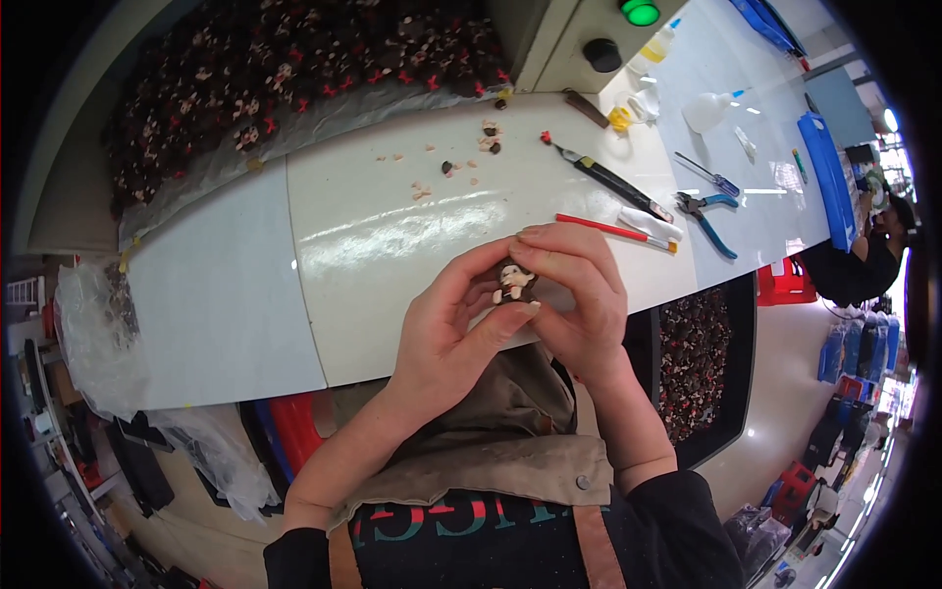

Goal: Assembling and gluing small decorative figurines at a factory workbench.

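Between both hands, close to the table's front edge, is a small dark brown and cream figurine (513, 280) that looks like a monkey. My left hand (442, 329) grips it from the left, with the thumb along its lower side. From the other side my right hand (586, 294) pinches it, fingertips at its top and thumb near its base. The fingers cover the figurine's edges and back. Beyond the hands, small cream and dark pieces (447, 168) lie scattered on the white table (392, 275). A red-handled brush (618, 233) and a black craft knife (616, 184) lie right of them.
Many similar figurines (314, 74) are heaped at the far left, beside a box with a green button (640, 12). Blue-handled cutters (708, 221), a screwdriver (711, 175) and a squeeze bottle (706, 112) lie right. A black bin (738, 393) stands below; another person (863, 250) sits far right.
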`<state>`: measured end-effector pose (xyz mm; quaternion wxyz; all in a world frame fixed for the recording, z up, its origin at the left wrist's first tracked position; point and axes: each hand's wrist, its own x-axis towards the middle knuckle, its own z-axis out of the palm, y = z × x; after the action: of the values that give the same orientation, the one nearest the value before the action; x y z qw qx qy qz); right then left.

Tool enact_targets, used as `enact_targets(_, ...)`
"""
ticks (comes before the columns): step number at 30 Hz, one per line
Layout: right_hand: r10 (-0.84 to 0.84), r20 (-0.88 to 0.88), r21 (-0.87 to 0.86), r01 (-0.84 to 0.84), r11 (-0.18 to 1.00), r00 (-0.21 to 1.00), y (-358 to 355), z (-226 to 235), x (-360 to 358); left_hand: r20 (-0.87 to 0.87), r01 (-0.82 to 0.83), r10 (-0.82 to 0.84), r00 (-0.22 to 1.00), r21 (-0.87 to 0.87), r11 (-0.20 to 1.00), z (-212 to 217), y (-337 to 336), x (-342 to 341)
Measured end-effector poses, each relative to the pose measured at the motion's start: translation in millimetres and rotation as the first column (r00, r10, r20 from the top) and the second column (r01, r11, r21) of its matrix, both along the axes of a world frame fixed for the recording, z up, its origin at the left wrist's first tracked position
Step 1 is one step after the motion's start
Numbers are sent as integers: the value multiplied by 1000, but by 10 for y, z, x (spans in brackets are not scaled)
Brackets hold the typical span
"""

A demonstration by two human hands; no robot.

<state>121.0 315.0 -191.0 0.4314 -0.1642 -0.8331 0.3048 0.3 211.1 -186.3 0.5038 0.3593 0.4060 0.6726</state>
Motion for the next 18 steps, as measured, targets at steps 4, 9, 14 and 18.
enact_targets(4, 10, -29, -13, -11, 1000, 1000, 48, 11, 106, -94, -92, 86, 992, -68, 993, 22, 66, 105)
enact_targets(9, 23, -132, -40, -29, 999, 991, -34, 15, 8, -195, -185, 164, 967, -90, 979, 63, -12, 109)
enact_targets(14, 89, -196, -62, -103, 993, 977, -12, -22, 118, -295, -208, 184, 938, -52, 977, -42, 11, 191)
enact_targets(18, 105, -193, -39, -114, 993, 976, -5, -12, 122, -325, -220, 200, 924, -24, 975, -26, 2, 197)
